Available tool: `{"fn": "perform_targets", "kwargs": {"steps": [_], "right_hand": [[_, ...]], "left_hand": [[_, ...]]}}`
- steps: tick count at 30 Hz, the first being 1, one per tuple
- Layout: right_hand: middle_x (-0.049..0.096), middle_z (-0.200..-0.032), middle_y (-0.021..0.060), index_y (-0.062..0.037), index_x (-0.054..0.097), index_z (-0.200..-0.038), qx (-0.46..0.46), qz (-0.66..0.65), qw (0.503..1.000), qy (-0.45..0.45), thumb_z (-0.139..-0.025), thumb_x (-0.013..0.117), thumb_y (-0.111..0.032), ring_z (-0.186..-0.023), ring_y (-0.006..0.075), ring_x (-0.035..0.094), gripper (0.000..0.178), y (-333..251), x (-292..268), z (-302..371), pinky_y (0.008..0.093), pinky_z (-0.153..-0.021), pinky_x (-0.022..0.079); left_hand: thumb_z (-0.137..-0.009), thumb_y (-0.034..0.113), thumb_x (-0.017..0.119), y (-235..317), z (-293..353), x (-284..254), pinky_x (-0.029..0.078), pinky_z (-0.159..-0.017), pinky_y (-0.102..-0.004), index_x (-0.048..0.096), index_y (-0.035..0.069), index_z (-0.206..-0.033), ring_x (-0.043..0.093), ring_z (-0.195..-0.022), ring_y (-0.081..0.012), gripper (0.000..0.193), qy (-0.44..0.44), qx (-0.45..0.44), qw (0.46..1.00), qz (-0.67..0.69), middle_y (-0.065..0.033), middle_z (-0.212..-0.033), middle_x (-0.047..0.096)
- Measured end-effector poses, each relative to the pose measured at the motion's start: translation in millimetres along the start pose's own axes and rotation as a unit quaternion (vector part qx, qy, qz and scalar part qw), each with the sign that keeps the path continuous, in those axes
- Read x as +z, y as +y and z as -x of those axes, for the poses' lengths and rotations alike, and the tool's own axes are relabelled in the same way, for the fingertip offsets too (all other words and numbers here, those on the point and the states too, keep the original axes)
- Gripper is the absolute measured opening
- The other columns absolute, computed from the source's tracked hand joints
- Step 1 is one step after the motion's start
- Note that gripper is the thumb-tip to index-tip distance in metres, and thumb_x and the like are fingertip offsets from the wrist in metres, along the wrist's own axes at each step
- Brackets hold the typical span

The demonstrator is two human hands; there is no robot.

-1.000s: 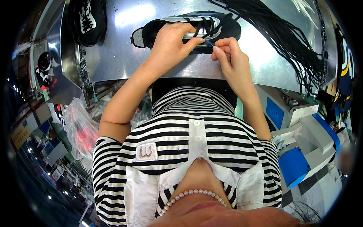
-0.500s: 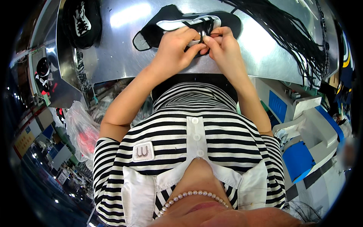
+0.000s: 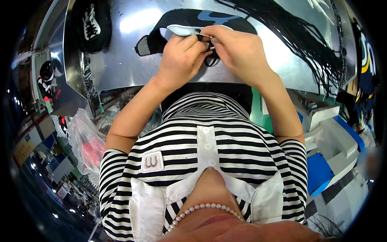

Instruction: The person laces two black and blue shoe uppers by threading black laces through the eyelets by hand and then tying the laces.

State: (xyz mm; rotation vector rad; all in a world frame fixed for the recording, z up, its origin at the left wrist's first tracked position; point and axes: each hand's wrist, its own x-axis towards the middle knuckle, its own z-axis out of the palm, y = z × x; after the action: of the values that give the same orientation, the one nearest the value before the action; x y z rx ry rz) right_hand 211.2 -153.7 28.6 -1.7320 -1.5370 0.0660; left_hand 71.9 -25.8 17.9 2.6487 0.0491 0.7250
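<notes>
Near the left edge of the metal table [image 3: 121, 66] sits a black-and-white shoe [image 3: 92, 30]. Mid-table, set back from the near edge, lies a blue-marked black shoe [image 3: 179, 19]; the left hand's [image 3: 181, 58] bent fingers grip its pale rim. The right hand [image 3: 240, 52] pinches a thin metal tool [image 3: 204, 35]. Black laces [image 3: 286, 26] trail toward the near right corner.
</notes>
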Motion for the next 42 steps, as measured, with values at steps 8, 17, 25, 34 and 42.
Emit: {"fn": "perform_targets", "kwargs": {"steps": [8,17,25,34,42], "right_hand": [[0.069,-0.075,0.0075,-0.0065,0.060,-0.104,0.128,0.021,0.987,-0.097,-0.084,0.065,-0.013,-0.069,0.0264,0.067,0.022,1,9,-3,0.0384,-0.062,0.052],[0.070,-0.090,0.0020,-0.0039,0.069,-0.108,0.163,-0.281,0.941,0.094,-0.088,0.071,-0.009,-0.087,0.0101,0.066,0.021,40,-24,-22,0.0211,-0.078,0.053],[0.060,-0.078,-0.0002,-0.0046,0.062,-0.115,0.192,-0.479,0.820,0.248,-0.098,0.057,-0.006,-0.055,0.0017,0.049,0.018,39,-82,-19,0.0147,-0.046,0.036],[0.068,-0.088,-0.0010,-0.0028,0.070,-0.098,0.294,-0.444,0.846,0.024,-0.087,0.072,-0.007,-0.083,0.0070,0.062,0.012,22,16,15,0.0215,-0.074,0.048],[0.068,-0.088,0.0024,-0.0021,0.071,-0.101,0.341,-0.356,0.870,-0.029,-0.085,0.073,-0.012,-0.082,0.0086,0.062,0.019,19,19,-1,0.0228,-0.074,0.048]], "left_hand": [[-0.069,0.008,0.075,-8,15,9,0.042,-0.064,-0.0357,0.066,0.006,-0.083,0.052,-0.073,-0.0233,0.017,0.039,0.021,0.998,-0.036,-0.0037,-0.074,0.052],[-0.067,0.005,0.078,-4,10,3,0.040,-0.063,-0.0357,0.067,0.006,-0.086,0.051,-0.071,-0.0244,0.022,0.010,0.029,1.000,0.002,-0.0051,-0.074,0.052],[-0.072,0.009,0.079,-3,4,0,0.041,-0.066,-0.0354,0.067,0.007,-0.094,0.054,-0.074,-0.0241,0.025,-0.032,0.035,0.999,0.001,-0.0045,-0.076,0.056],[-0.091,0.032,0.070,-7,0,-4,0.046,-0.055,-0.0298,0.056,0.002,-0.119,0.059,-0.055,-0.0209,0.043,-0.031,-0.345,0.913,0.217,-0.0075,-0.064,0.060],[-0.082,0.017,0.080,-5,7,10,0.051,-0.066,-0.0249,0.062,0.001,-0.104,0.065,-0.075,-0.0119,0.033,0.026,-0.265,0.955,0.128,-0.0069,-0.091,0.070]]}}
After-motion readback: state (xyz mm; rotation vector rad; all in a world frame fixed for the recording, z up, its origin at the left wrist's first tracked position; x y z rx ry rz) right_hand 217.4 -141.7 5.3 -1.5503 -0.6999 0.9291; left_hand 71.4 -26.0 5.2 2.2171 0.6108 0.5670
